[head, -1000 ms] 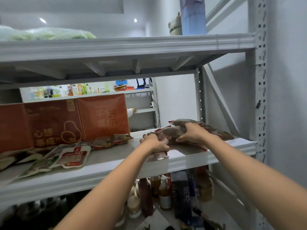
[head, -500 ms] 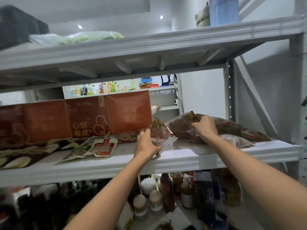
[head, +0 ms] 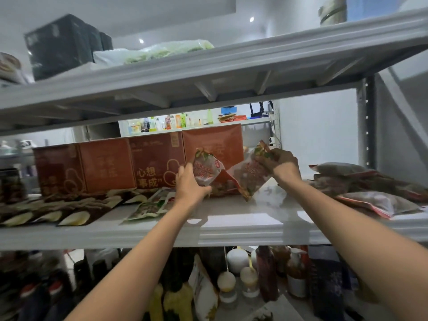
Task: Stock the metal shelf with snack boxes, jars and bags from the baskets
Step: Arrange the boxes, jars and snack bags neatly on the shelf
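Observation:
My left hand (head: 190, 184) grips a small clear snack bag (head: 207, 167) with red print, held upright above the middle shelf (head: 231, 230). My right hand (head: 281, 164) pinches the top of a larger snack bag (head: 249, 176) that hangs tilted, its lower corner close to the shelf board. Both bags are in front of a row of red-brown snack boxes (head: 139, 163) standing at the back of the shelf. A pile of similar bags (head: 370, 188) lies at the shelf's right end.
Flat snack packets (head: 69, 209) and a green packet (head: 148, 208) lie on the shelf's left part. A jar (head: 11, 185) stands at the far left. Bottles and jars (head: 254, 274) fill the shelf below. The upper shelf (head: 208, 68) carries a dark box (head: 67, 45) and green bags.
Both hands lifted bags off the right-hand pile and carried them leftward toward the red boxes. The camera view shifted left and closer.

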